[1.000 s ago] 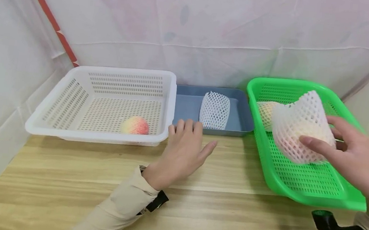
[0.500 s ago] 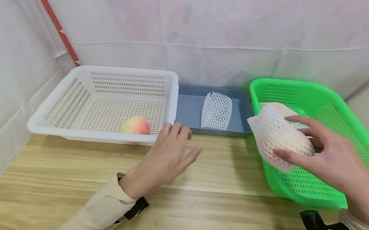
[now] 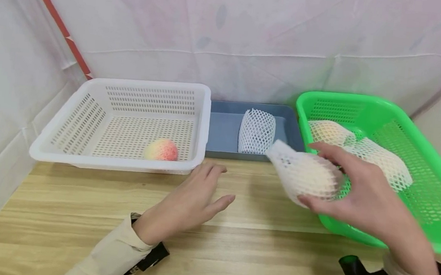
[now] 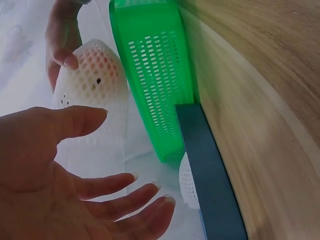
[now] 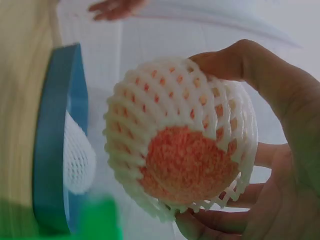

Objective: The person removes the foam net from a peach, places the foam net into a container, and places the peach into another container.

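My right hand (image 3: 364,193) grips a peach (image 5: 192,162) wrapped in a white foam net sleeve (image 3: 305,173), held up at the left rim of the green basket (image 3: 340,230). The sleeve's narrow end points left, and red, speckled skin shows through its open end in the right wrist view. My left hand (image 3: 189,201) is held over the wooden table with its fingers relaxed and nothing in them, near the front right corner of the white basket (image 3: 121,163). A bare yellow-red peach (image 3: 162,149) lies in that basket.
Between the baskets stands a blue-grey tray (image 3: 221,133) with a flat foam net sleeve (image 3: 257,132) in it. Inside the green basket lie two sleeved fruits, one at the back left (image 3: 330,132) and another sleeved fruit (image 3: 383,163) beside it. Behind hangs a pale curtain (image 3: 254,42).
My right hand has carried the sleeved peach left, from over the green basket to its left rim. My left hand has drawn back a little, down and to the left.
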The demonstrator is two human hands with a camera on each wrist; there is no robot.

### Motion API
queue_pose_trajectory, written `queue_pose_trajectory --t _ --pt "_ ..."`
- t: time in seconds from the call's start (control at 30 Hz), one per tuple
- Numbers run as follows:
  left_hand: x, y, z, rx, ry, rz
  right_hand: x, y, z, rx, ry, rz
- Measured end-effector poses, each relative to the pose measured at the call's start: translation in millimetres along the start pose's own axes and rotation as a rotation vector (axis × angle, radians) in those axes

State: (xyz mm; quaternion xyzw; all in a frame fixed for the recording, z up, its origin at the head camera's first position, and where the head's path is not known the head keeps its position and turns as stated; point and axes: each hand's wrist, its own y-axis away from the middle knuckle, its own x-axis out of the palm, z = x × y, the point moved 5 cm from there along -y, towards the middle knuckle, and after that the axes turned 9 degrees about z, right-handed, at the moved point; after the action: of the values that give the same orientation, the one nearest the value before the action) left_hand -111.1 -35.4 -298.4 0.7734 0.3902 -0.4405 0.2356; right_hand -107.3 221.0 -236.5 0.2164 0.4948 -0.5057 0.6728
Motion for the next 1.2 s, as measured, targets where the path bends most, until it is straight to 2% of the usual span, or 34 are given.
queue_pose_trajectory --t 0.23,0.4,0.57,0.7,0.87,1.0,1.2 --pt "6.8 11.0 13.9 -0.043 -0.008 0.066 50.1 -5.5 32.8 -0.099 0.188 0.111" --pt "12.2 19.5 27.9 -0.121 0.001 0.105 78.9 -11.4 34.9 -0.180 0.257 0.139" --pt "12.0 22.7 32.7 -0.145 -0.012 0.106 95.4 -12.5 31.5 -0.204 0.275 0.201" --pt "10.7 23.1 34.2 -0.152 -0.023 0.114 98.4 -12.2 32.4 -0.224 0.261 0.235" --pt "8.6 22.8 33.7 -0.152 -0.024 0.107 88.8 -8.7 32.9 -0.213 0.202 0.293" --pt "7.3 22.9 33.6 -0.145 -0.033 0.079 78.7 -6.6 30.2 -0.155 0.155 0.323" --pt "9.9 20.6 30.4 -0.101 -0.024 0.059 71.0 -4.0 23.6 -0.087 0.144 0.312"
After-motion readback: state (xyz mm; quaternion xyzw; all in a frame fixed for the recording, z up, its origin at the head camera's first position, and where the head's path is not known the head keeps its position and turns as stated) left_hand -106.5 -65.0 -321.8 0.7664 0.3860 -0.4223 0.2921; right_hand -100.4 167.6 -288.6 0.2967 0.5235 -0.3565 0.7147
